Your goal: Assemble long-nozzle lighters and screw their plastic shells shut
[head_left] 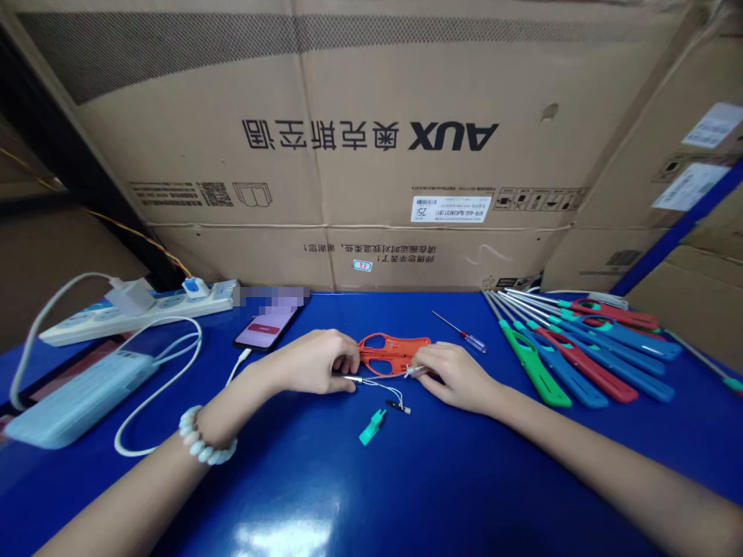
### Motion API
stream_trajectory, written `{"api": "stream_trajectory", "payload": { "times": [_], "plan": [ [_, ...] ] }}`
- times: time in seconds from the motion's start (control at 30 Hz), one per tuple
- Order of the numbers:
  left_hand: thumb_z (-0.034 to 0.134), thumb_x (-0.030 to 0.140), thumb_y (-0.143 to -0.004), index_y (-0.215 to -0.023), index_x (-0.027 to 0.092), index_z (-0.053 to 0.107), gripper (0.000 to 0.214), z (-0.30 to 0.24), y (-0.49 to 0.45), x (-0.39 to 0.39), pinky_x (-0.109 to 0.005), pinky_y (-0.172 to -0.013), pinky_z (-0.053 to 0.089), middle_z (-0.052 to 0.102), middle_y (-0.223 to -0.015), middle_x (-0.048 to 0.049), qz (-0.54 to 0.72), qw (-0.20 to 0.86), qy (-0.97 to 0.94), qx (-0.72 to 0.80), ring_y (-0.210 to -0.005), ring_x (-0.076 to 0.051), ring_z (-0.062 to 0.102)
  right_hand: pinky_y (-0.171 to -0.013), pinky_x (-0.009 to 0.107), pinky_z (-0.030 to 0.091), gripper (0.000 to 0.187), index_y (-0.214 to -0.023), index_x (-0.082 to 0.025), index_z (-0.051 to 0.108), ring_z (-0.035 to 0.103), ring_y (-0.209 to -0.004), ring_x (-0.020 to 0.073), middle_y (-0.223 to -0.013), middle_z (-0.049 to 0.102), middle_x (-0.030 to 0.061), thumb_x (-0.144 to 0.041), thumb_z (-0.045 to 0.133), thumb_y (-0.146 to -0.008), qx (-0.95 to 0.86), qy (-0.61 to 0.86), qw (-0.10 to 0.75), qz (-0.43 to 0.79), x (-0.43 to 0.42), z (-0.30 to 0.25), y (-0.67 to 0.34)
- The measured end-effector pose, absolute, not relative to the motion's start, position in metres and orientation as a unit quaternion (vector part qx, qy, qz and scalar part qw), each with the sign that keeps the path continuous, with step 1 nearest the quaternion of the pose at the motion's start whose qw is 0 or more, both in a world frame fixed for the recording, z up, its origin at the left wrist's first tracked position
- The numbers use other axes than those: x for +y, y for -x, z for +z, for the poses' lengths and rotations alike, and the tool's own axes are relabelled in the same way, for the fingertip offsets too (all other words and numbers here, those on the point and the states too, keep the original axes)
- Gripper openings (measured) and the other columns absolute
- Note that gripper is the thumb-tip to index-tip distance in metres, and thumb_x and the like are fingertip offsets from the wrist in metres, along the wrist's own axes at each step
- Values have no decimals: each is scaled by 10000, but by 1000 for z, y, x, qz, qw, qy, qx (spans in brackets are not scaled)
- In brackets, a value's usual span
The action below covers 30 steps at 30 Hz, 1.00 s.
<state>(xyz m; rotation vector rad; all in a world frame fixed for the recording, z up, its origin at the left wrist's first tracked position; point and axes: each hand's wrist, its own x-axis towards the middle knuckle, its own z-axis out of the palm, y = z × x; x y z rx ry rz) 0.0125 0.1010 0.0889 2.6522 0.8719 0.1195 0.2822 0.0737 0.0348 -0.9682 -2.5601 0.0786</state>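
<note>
An orange plastic handle shell [395, 352] lies flat on the blue table [371, 480], between my hands. My left hand [316, 362] is closed, its fingers pinching the shell's left end and a thin metal rod with a white wire [377, 383]. My right hand [450, 373] is closed too, pinching a small white part at the shell's right end. The wire loops toward me and ends in a small black piece [399, 405]. A small teal plastic part [372, 426] lies loose just in front.
Several long-nosed lighters [574, 352] with green, blue and red handles lie fanned at the right. A small screwdriver [461, 333] lies behind the shell. A phone [268, 327], a power strip [139, 308] and a power bank [81, 394] sit left. Cardboard boxes [371, 147] wall the back.
</note>
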Motion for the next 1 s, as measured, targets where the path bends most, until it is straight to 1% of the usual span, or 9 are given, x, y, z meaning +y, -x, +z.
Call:
{"api": "stream_trajectory", "payload": {
  "times": [0.13, 0.27, 0.4, 0.63, 0.7, 0.77, 0.87, 0.93, 1.0],
  "plan": [
    [644, 182, -741, -816, 174, 634, 76, 89, -13, 92, -205, -616, 418, 634, -817, 4, 45, 163, -940, 297, -677, -119, 570, -679, 273, 388, 127, -810, -175, 557, 571, -690, 158, -763, 642, 33, -135, 453, -871, -926, 320, 194, 55, 76, 37, -286],
    [568, 121, -768, -849, 178, 641, 123, 85, -10, 86, -215, -656, 439, 641, -880, -10, 62, 168, -941, 286, -722, -126, 593, -710, 279, 398, 140, -833, -171, 567, 575, -719, 159, -795, 641, 40, -112, 443, -862, -931, 305, 187, 69, 77, 40, -289],
    [549, 106, -808, -863, 182, 633, 126, 79, -11, 79, -227, -702, 442, 638, -928, -10, 80, 166, -941, 285, -802, -137, 607, -734, 287, 399, 144, -829, -174, 572, 573, -737, 160, -803, 635, 37, -118, 445, -868, -935, 297, 179, 71, 77, 41, -292],
    [510, 92, -845, -884, 166, 609, 130, 81, -16, 72, -229, -671, 438, 626, -964, -24, 87, 146, -944, 284, -785, -139, 604, -740, 291, 400, 103, -830, -179, 558, 574, -742, 159, -801, 636, 28, -140, 470, -867, -929, 307, 191, 78, 75, 44, -291],
    [482, 103, -868, -906, 166, 606, 144, 85, -15, 72, -232, -682, 440, 617, -980, -33, 103, 147, -941, 287, -801, -140, 603, -727, 287, 406, 68, -847, -182, 545, 575, -734, 159, -807, 640, 27, -170, 484, -874, -921, 317, 208, 86, 73, 47, -290],
    [458, 120, -891, -927, 166, 605, 159, 88, -12, 73, -232, -691, 441, 605, -965, -37, 118, 148, -936, 296, -804, -139, 595, -680, 274, 411, 29, -876, -185, 523, 568, -704, 158, -800, 631, 27, -206, 502, -876, -909, 341, 220, 95, 72, 49, -289],
    [441, 144, -913, -937, 165, 608, 170, 90, -8, 76, -229, -685, 440, 583, -917, -36, 124, 153, -930, 311, -768, -133, 581, -595, 250, 400, 80, -920, -196, 477, 550, -636, 151, -736, 598, 6, -266, 510, -895, -887, 384, 229, 112, 72, 51, -288],
    [437, 151, -920, -947, 162, 611, 176, 89, -6, 78, -232, -694, 443, 576, -908, -38, 125, 156, -927, 317, -762, -133, 580, -591, 246, 406, 76, -927, -204, 461, 557, -637, 148, -747, 599, 3, -274, 491, -918, -878, 396, 241, 121, 73, 52, -287],
    [432, 152, -924, -958, 158, 613, 184, 86, -5, 81, -237, -713, 448, 575, -911, -42, 125, 157, -926, 321, -772, -137, 586, -631, 251, 425, 52, -923, -205, 472, 577, -696, 153, -821, 614, 22, -256, 477, -932, -876, 392, 258, 112, 74, 51, -285]
  ]
}}
